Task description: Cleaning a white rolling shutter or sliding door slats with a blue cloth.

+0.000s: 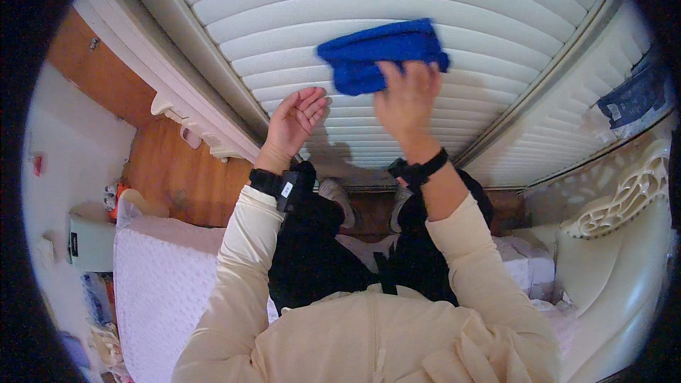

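A folded blue cloth (380,53) lies against the white slatted door panel (298,5) in front of me. My right hand (409,98) is on the cloth's lower right part, its fingertips pressed over the edge; the hand is slightly blurred. To the left and a little lower, my left hand (298,117) is held palm up with curled, slightly parted fingers and nothing in it. It is near the slats; whether it touches them I cannot tell. Both wrists wear black straps, the left one with a small black box.
The panel's frame runs down on both sides. A bed with a pale quilted cover (165,276) is at the lower left, and a cream carved headboard (617,213) at the right. Wooden floor (181,181) shows at left. A dark blue packet (633,101) is at the far right.
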Motion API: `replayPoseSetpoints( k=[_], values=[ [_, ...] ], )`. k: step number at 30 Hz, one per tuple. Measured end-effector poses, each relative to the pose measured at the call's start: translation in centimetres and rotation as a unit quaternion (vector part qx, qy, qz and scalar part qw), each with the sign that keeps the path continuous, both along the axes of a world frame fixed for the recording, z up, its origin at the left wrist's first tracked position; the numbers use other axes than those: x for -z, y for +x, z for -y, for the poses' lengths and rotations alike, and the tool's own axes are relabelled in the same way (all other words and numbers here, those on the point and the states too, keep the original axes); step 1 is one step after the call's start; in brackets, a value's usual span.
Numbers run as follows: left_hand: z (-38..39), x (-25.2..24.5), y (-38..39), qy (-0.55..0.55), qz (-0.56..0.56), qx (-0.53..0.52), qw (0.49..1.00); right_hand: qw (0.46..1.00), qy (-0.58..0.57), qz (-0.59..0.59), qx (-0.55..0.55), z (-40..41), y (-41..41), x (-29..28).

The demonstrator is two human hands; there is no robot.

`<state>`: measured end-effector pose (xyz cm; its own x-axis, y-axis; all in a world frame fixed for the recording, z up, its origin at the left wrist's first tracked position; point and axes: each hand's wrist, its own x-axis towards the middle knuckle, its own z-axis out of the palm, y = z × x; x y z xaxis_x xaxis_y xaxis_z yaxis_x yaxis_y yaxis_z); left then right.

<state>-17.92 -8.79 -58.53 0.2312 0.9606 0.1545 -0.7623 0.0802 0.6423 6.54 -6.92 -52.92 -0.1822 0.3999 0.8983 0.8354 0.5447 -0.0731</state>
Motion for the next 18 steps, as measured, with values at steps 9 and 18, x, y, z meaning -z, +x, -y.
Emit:
replayPoseSetpoints(
  k=[9,18],
  values=[
    [0.8,-0.7,-0.4,-0.042,0.056,-0.067,0.995,0.985,0.061,-0.130,0.098,-2.1,11.3,0.6],
    [1.3,-1.1,0.3,-0.217,-0.143,-0.136,0.956,0.966,0.070,-0.237,0.076,-3.0,9.1,2.8]
  ],
)
